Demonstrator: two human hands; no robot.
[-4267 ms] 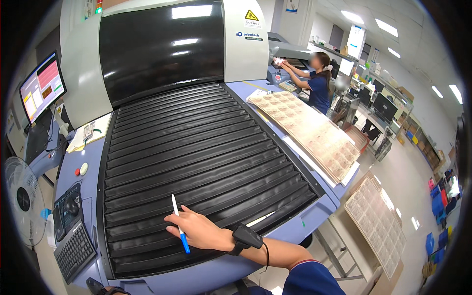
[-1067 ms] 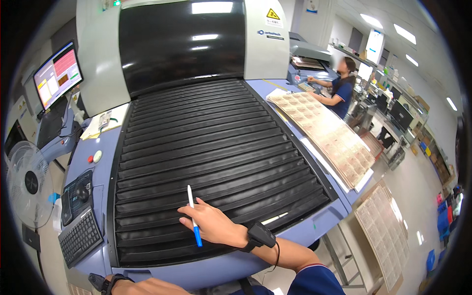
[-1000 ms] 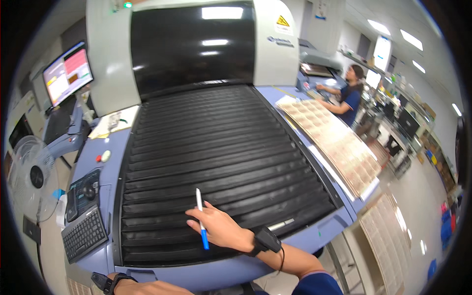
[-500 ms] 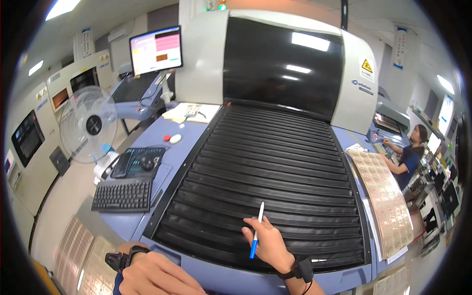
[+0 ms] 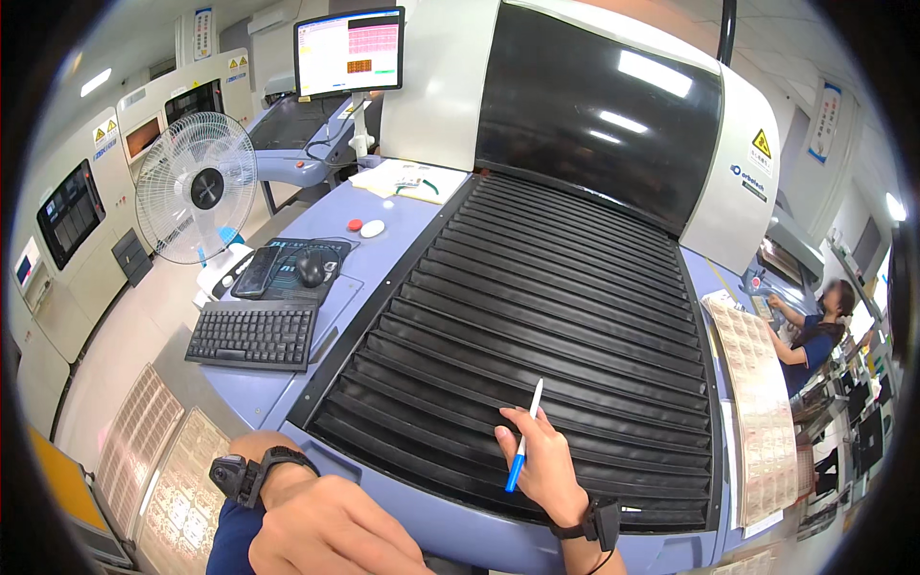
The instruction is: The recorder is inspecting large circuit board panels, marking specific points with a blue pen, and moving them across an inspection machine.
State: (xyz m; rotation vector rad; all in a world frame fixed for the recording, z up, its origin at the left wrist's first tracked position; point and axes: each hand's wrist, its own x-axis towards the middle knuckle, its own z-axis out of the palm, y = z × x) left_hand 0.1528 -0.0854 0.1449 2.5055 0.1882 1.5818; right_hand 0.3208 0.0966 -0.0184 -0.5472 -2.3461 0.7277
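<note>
A slim white marker pen with a blue end (image 5: 516,471) is held between thumb and fingers of my right hand (image 5: 549,467). Its white tip points up and away, above the black ribbed bellows cover (image 5: 546,316) of a large machine. My left hand (image 5: 331,527) lies bent across the front edge of the machine at the lower left, back of the hand up. Its fingers point right and run out of the picture, so their tips are hidden. Both wrists wear black bands with small devices.
A keyboard (image 5: 254,334), mouse (image 5: 310,267) and fan (image 5: 206,189) stand left, below a monitor (image 5: 350,53). Patterned panels (image 5: 182,489) lie at the lower left. Another panel stack (image 5: 752,402) lies on the right ledge. A person (image 5: 815,335) works at the far right.
The view has shifted, so the machine and monitor sit higher in the picture. My right hand keeps its hold on the pen; my left hand stays at the front edge.
</note>
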